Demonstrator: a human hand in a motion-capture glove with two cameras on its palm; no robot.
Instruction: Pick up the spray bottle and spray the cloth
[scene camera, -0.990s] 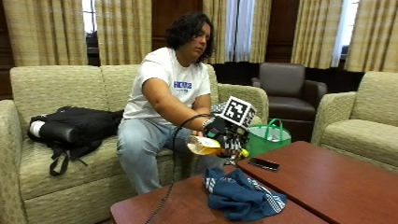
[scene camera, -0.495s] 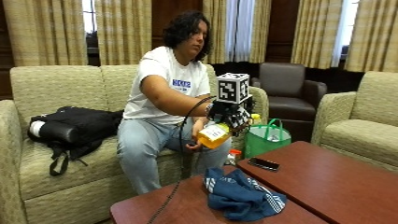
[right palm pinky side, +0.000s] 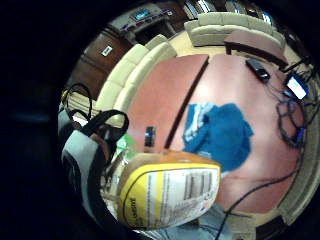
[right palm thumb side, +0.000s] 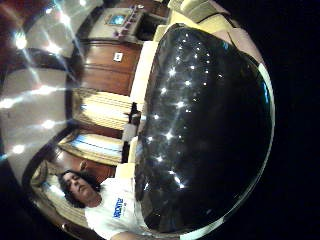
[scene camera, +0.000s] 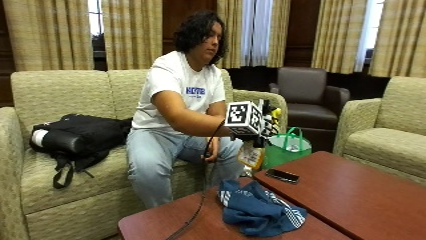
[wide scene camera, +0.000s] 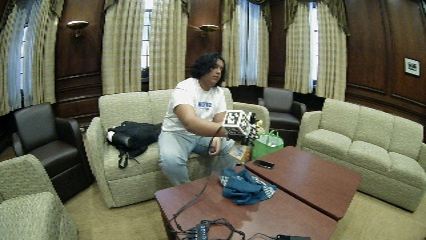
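A person sits on a sofa (scene camera: 60, 90) behind a low reddish-brown desk (scene camera: 346, 195), with the gloved right hand (scene camera: 261, 131) raised in front of the knees and curled round a yellow-labelled spray bottle (scene camera: 252, 155). The bottle hangs in the air just past the near edge of the desk, touching nothing on it. In the little-finger palm view the bottle (right palm pinky side: 167, 192) fills the foreground, close against the palm. A crumpled blue cloth (scene camera: 258, 210) lies on the desk, below and just in front of the bottle. A dark phone (scene camera: 282, 175) rests on the desk beside the cloth, nearer the green bag (scene camera: 287, 147) that stands behind the desk. A black backpack (scene camera: 76, 137) lies on the sofa seat at the person's side. Cables (wide scene camera: 206, 230) lie tangled at the desk's far end.
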